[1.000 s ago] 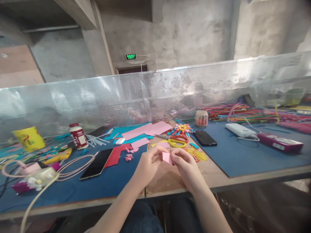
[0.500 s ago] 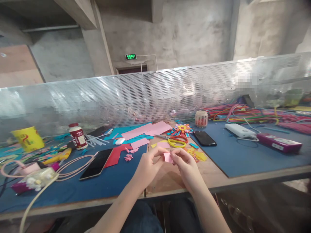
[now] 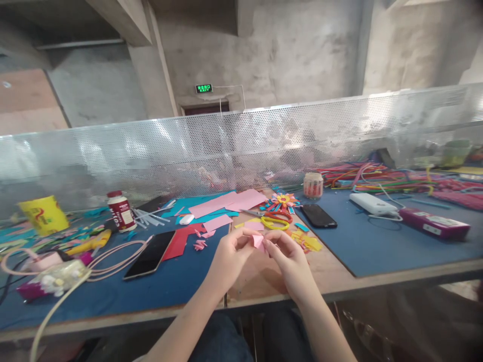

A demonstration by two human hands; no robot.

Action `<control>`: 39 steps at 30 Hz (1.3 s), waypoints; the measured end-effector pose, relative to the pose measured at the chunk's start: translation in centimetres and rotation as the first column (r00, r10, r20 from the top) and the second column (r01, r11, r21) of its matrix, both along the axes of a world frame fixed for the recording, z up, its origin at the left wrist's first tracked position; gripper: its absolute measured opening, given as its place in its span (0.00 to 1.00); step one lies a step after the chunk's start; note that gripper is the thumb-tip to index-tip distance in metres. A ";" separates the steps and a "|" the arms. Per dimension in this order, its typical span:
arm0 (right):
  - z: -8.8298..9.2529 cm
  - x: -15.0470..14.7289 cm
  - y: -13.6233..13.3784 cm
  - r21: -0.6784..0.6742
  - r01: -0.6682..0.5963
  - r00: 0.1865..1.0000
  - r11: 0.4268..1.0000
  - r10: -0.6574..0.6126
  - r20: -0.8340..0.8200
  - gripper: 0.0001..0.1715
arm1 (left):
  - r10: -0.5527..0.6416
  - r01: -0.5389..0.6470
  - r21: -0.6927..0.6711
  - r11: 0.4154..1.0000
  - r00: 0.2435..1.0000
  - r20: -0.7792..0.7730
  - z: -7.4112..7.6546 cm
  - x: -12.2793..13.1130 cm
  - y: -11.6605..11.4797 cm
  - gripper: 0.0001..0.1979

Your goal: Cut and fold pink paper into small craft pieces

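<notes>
Above the wooden tabletop (image 3: 245, 289), before a perforated screen (image 3: 166, 161), both hands (image 3: 229, 253) (image 3: 290, 255) pinch pink paper (image 3: 257, 242).

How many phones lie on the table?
2: left phone, beside the red paper, left of the left hand; right phone, in front of the jar. Others may be hidden.

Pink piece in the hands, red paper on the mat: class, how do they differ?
The pink piece is held by the left hand and right hand; the red paper lies on the mat. The pink piece looks bent, the red paper flatter. The pink piece looks smaller than the red paper. Both look like paper.
</notes>
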State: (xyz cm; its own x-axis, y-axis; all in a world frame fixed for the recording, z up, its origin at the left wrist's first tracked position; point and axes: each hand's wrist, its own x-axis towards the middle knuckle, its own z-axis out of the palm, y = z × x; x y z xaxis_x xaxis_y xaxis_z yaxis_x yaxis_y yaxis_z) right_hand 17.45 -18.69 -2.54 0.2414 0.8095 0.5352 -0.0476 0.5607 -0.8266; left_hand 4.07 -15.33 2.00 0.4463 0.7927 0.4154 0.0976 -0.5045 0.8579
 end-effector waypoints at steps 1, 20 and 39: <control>0.0 0.0 0.0 0.007 -0.002 1.000 1.000 0.002 -0.009 0.09 | -0.015 0.015 -0.019 1.000 1.000 0.009 -0.1 0.0 0.0 0.06; 0.0 -0.1 -0.1 0.052 0.004 1.000 0.999 -0.003 -0.025 0.07 | -0.092 0.127 -0.244 0.961 0.984 0.151 -0.2 0.2 -0.2 0.10; -0.1 -0.1 -0.2 0.044 -0.069 0.997 0.997 0.071 -0.039 0.05 | -0.101 0.148 -0.270 0.951 0.979 0.179 0.2 0.1 -0.5 0.11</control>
